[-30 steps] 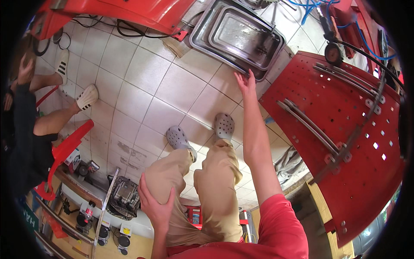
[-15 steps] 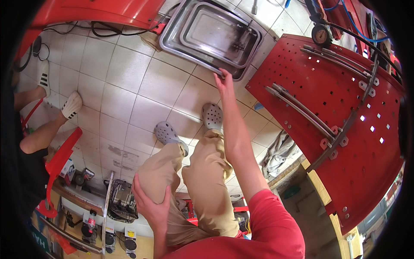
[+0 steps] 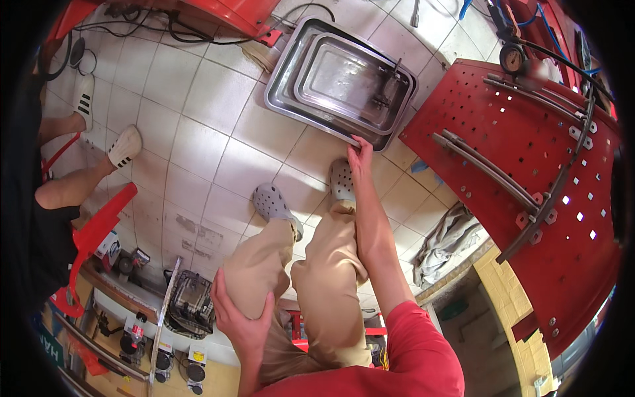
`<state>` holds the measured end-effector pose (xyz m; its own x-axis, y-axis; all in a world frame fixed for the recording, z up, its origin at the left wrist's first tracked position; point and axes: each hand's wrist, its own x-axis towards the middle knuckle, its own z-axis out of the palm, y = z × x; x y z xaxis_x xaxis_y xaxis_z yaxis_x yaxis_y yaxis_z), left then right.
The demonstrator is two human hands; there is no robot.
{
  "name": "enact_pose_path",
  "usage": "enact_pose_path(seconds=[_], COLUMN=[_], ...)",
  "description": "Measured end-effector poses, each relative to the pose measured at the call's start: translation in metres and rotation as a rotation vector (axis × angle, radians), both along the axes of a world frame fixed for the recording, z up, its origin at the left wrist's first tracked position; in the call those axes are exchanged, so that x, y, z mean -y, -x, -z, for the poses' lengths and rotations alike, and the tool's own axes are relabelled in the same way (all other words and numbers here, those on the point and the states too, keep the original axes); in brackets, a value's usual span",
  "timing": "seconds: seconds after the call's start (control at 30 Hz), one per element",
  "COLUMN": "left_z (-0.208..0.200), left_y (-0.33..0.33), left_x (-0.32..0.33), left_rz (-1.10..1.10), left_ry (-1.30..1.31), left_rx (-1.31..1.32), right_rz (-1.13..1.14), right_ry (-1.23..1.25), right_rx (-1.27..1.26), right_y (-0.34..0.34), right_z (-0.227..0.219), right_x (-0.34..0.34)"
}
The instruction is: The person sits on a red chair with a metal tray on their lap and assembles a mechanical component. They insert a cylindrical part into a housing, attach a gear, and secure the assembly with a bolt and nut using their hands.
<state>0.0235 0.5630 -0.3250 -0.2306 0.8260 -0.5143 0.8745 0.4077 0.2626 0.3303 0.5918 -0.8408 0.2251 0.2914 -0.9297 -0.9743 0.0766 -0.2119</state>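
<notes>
A large shallow metal tray [image 3: 281,96] lies on the tiled floor beyond my feet. Inside it sits a smaller metal tray [image 3: 305,79], and a dark metal part [image 3: 392,87] rests at that tray's right end. My right hand [image 3: 360,155] reaches forward with its fingers closed on the big tray's near rim, close to the right corner. On my left knee lies my left hand [image 3: 243,324], fingers spread over the tan trousers [image 3: 254,264], holding nothing. I wear grey clogs [image 3: 271,202].
At right stands a red perforated metal panel [image 3: 456,188] with metal rods [image 3: 486,169] on it. A grey cloth [image 3: 442,248] lies beside it. Another person's legs [image 3: 73,188] and a red chair [image 3: 102,225] are at left. Black cables [image 3: 218,41] run along the far floor.
The large tray, with the smaller one inside, has slid nearer to my feet as my right hand draws back. My left hand stays on the knee. The whole view has shifted slightly.
</notes>
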Motion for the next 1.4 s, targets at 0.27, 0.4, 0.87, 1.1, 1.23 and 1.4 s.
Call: enact_pose_path(seconds=[0.27, 0.4, 0.87, 1.1, 1.23, 1.4], left_z=[-0.022, -0.036, -0.040, -0.039, -0.039, -0.033], left_y=[0.004, 0.016, 0.012, 0.010, 0.007, 0.007], left_x=[0.025, 0.040, 0.049, 0.035, 0.033, 0.028], left_rz=[-0.015, -0.026, -0.089, -0.051, -0.070, -0.075], left_ry=[0.063, 0.108, 0.116, 0.142, 0.153, 0.143], left_rx=[-0.017, -0.022, -0.018, -0.016, -0.025, -0.032], right_rz=[-0.146, -0.198, -0.196, -0.424, -0.800, -0.746], right_ry=[0.045, -0.013, 0.107, 0.472, 0.786, 0.425], right_rx=[0.066, 0.034, 0.289, 0.540, 0.907, 0.495], right_y=[0.027, 0.026, -0.021, -0.068, -0.046, -0.004], right_z=[-0.030, -0.033, 0.003, 0.007, -0.027, -0.032], right_x=[0.054, 0.070, 0.002, -0.076, -0.091, -0.143])
